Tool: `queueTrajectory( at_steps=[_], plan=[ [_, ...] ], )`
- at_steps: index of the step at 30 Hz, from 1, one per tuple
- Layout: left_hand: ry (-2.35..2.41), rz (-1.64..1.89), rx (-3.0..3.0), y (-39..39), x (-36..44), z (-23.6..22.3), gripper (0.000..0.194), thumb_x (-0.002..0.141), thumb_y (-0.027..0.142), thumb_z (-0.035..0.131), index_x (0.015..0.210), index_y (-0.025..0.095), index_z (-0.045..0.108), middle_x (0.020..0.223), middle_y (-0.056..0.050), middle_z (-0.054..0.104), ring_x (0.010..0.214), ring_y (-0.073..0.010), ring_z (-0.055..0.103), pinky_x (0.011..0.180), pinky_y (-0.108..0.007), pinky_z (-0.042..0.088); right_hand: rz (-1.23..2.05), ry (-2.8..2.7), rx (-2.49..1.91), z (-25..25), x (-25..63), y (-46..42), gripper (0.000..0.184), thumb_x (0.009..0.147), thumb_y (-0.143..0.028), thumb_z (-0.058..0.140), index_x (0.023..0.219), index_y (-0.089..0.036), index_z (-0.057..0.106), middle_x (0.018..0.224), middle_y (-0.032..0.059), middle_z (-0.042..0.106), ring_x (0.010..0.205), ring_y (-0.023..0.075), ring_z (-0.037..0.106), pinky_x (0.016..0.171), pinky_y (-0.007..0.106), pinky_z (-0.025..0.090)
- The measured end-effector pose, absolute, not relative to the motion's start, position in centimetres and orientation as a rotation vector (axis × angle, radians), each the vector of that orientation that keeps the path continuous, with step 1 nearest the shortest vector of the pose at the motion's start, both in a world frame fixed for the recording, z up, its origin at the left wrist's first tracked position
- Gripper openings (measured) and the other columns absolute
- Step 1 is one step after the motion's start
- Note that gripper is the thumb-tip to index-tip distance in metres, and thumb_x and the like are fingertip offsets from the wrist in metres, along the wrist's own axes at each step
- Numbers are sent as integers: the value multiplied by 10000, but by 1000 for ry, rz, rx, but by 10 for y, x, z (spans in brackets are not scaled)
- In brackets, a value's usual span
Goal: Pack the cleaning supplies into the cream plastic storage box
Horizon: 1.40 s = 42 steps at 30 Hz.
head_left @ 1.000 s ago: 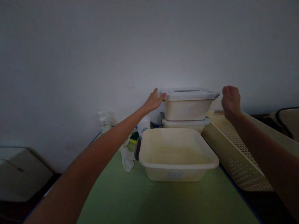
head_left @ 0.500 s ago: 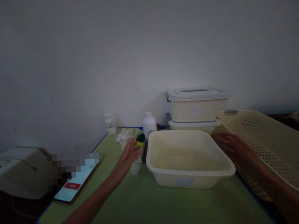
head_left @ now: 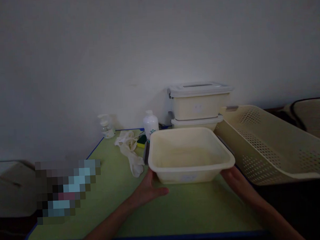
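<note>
A cream plastic basin [head_left: 192,168] stands on the green tabletop in front of me. My left hand [head_left: 149,189] is against its front left corner, below the rim. The left thumb is stretched out toward the right, and the basin hides most of the other fingers. Opposite, my right hand [head_left: 233,178] presses at the front right corner under the rim, its fingertips hidden. Left of the basin lie crumpled whitish gloves [head_left: 129,153] and a yellow and green sponge [head_left: 142,141]. Behind them stands a white bottle [head_left: 151,124].
Two stacked lidded boxes [head_left: 198,106] stand behind the basin by the wall. On the right is a large perforated basket [head_left: 256,144]. A pump bottle [head_left: 106,127] is at the back left, and a pixelated phone [head_left: 75,182] lies on the left edge.
Both hands, earlier apart from the basin at its sides, have come nearer to me and now touch its front corners. The gloves and sponge are less covered. The view has shifted.
</note>
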<state>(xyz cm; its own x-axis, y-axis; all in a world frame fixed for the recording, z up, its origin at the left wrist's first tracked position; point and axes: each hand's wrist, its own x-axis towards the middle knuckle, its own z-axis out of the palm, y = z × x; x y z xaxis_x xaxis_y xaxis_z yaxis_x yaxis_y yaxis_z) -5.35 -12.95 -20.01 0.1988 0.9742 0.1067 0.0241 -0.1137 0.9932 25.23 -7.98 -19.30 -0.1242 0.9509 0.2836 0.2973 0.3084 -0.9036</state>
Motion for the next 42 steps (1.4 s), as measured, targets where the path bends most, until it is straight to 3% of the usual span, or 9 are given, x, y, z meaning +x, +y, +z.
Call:
queueTrajectory(
  at_steps=[3,7,14,29,33,42],
  plan=[
    [1134,1087,1418,-127,-50,-204,920,530,429,805,1325,222,392,1329,-121,483,1260,-325,396,1080,-442,281,933,-1684,-1144,-194,253,-87,639,613,-607,682,1147,-274,572,1179,91,611,1138,324,529,952,503,419],
    [1172,1063,1408,-121,-42,-201,936,511,404,801,1317,163,390,1338,-151,458,1271,-338,375,1075,-454,279,941,-1710,-1204,-192,254,-89,623,624,-544,692,1151,-242,557,1145,106,622,1147,330,523,994,552,359],
    [1201,1048,1454,-103,-24,-194,843,524,345,776,1279,210,428,1306,-109,496,1240,-330,418,1061,-435,319,843,-1645,-1281,-196,259,-88,655,615,-497,713,1168,-228,489,1173,106,584,1194,342,474,1027,561,318],
    [1206,1080,1532,-84,8,-201,729,590,296,713,1251,289,405,1336,-45,443,1241,-353,394,1053,-463,329,766,-1381,-1395,-214,268,-79,681,531,-493,758,1086,-228,468,1103,127,609,1112,363,541,899,564,465],
    [1211,1082,1556,-87,7,-200,689,590,276,720,1216,303,435,1318,-30,465,1228,-340,406,1050,-455,325,824,-1364,-1438,-202,272,-87,565,528,-471,768,982,-221,544,983,124,666,983,368,615,785,531,535],
    [1207,1167,1576,-92,8,-198,663,590,156,718,1188,158,429,1225,-124,531,1174,-307,464,1021,-470,339,775,-1338,-1527,-206,275,-96,413,525,-440,754,824,-211,584,767,92,700,742,329,669,664,476,557]
  ],
)
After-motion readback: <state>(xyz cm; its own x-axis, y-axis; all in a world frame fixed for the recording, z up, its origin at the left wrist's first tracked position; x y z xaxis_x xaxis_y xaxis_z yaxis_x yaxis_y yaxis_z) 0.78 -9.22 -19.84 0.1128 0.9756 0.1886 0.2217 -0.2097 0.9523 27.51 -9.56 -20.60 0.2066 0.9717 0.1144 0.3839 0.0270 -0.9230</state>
